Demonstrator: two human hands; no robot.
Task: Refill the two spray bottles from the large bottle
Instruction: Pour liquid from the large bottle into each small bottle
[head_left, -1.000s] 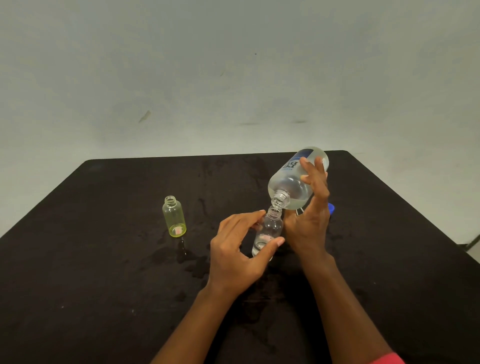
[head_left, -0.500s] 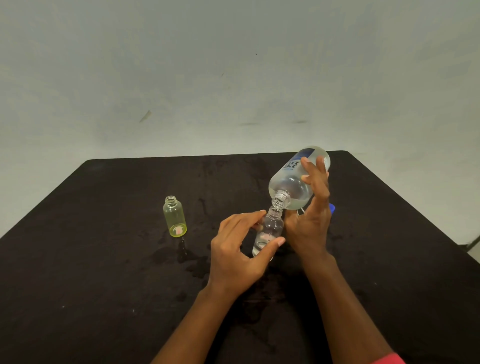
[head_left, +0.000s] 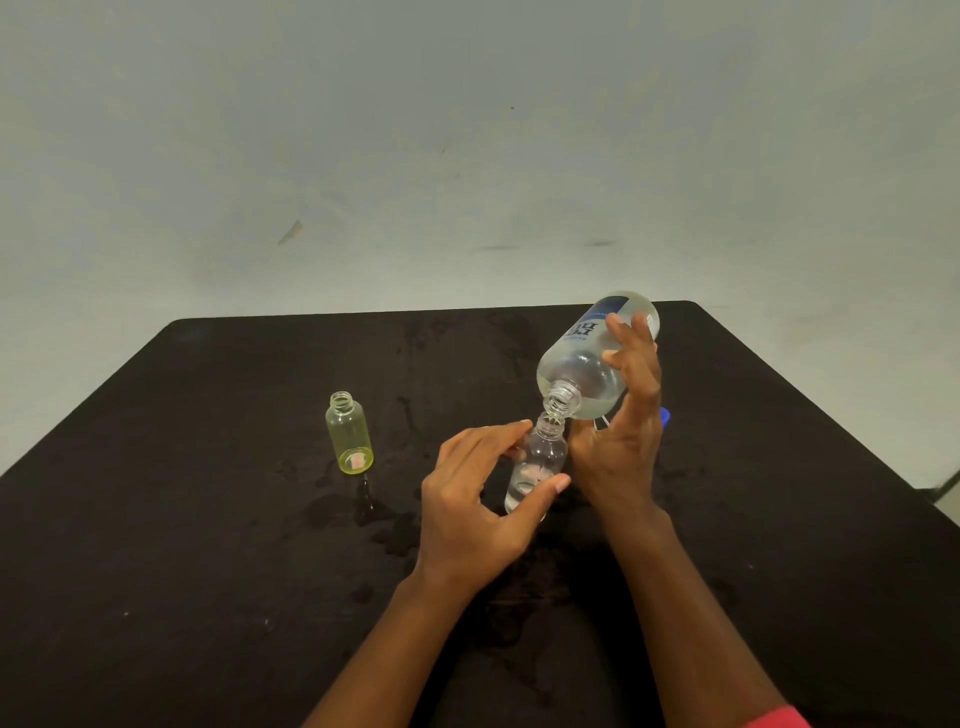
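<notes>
On the black table (head_left: 208, 571), the large bottle (head_left: 582, 364) tilts mouth-down just above the clear spray bottle (head_left: 537, 457), gripped by the right hand (head_left: 623, 447). The left hand (head_left: 472, 499) pinches the clear spray bottle. 1 yellow spray bottle (head_left: 349, 434) stands uncapped well left of it, and a blue cap (head_left: 665, 414) lies to its right.
</notes>
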